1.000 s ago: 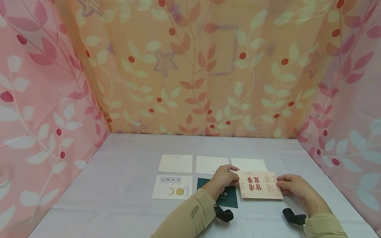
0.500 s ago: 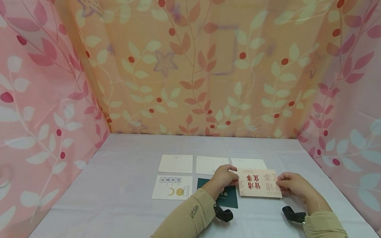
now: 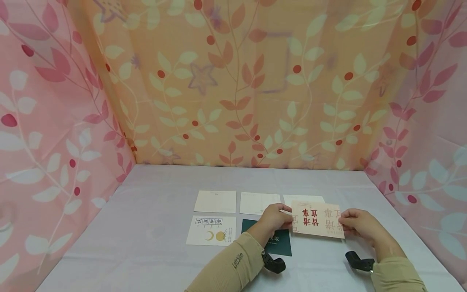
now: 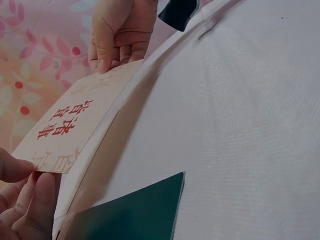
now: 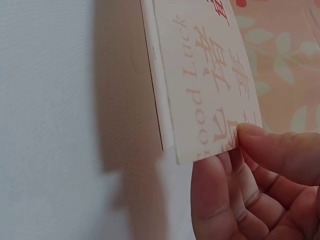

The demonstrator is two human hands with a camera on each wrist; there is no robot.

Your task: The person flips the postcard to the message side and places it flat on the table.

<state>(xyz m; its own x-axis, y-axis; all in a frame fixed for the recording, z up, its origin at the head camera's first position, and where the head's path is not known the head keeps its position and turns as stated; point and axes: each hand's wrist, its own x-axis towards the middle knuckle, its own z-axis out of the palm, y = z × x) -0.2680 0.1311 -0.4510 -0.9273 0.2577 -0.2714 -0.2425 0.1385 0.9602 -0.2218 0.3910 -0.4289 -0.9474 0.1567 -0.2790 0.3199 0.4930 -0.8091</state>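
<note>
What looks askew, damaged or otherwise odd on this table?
Only the red-lettered card stands out: it slants above the table, pinched between the left hand and right hand, and its lettering seems upside down in the head view, unlike the moon card. No spill or damage shows.

Left hand [image 3: 273,220] hides part of green card [image 3: 282,242].

We read "Let'sSlim" on the left sleeve [image 3: 233,264], red "诸事皆宜" and pale "Good Luck" on the beige card [image 3: 318,220], and "认真生活" on the white card [image 3: 208,230]; the green card [image 3: 281,245] bears partly hidden characters.
</note>
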